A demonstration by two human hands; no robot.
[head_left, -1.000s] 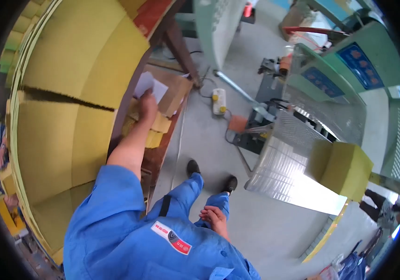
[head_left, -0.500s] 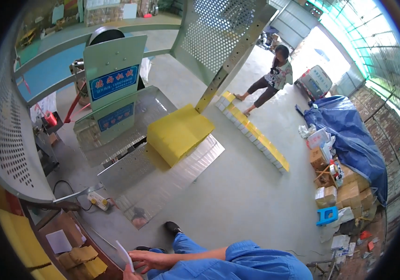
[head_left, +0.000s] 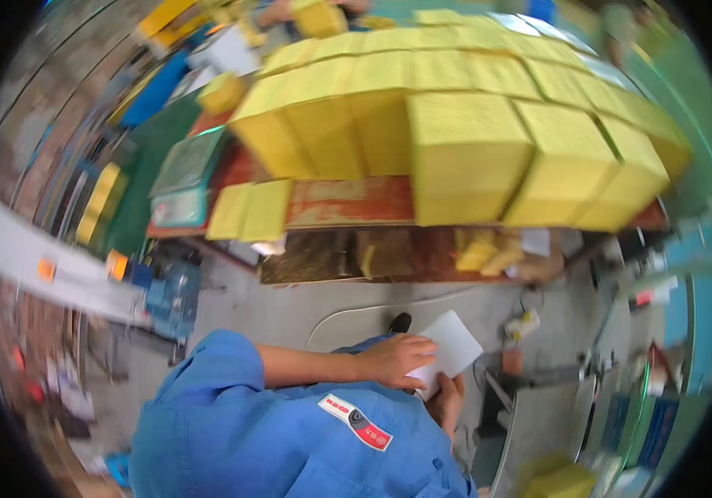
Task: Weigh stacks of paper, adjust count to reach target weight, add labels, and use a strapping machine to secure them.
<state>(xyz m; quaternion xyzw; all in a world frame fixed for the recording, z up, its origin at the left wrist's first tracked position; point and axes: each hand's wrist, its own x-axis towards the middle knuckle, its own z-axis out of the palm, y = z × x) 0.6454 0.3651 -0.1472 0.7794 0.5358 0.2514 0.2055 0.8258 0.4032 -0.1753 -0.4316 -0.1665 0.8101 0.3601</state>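
A small white stack or sheet of paper (head_left: 454, 339) is held in front of my chest, its flat face turned up. My left hand (head_left: 397, 362) reaches across from the left, its fingers closed over the paper's near left edge. At the lower edge, my right hand (head_left: 447, 400) grips it with the thumb on top. Whether it is one sheet or several I cannot tell. Beyond my hands stands a red table (head_left: 348, 203) bearing rows of tall yellow paper blocks (head_left: 468, 158). Two smaller yellow pads (head_left: 250, 209) lie at its front edge.
A pale green flat-topped device (head_left: 186, 178) sits at the table's left end. Underneath is a shelf (head_left: 314, 267) with yellow pieces (head_left: 476, 249). A power strip (head_left: 522, 324) and cable lie on the floor. Metal machine plates (head_left: 543, 432) stand at right. Another person's hands hold a yellow block (head_left: 319, 17).
My view has swung from the machine and open floor to the table of yellow blocks. The paper, seen edge-on before, now shows its face. Both hands stay on it.
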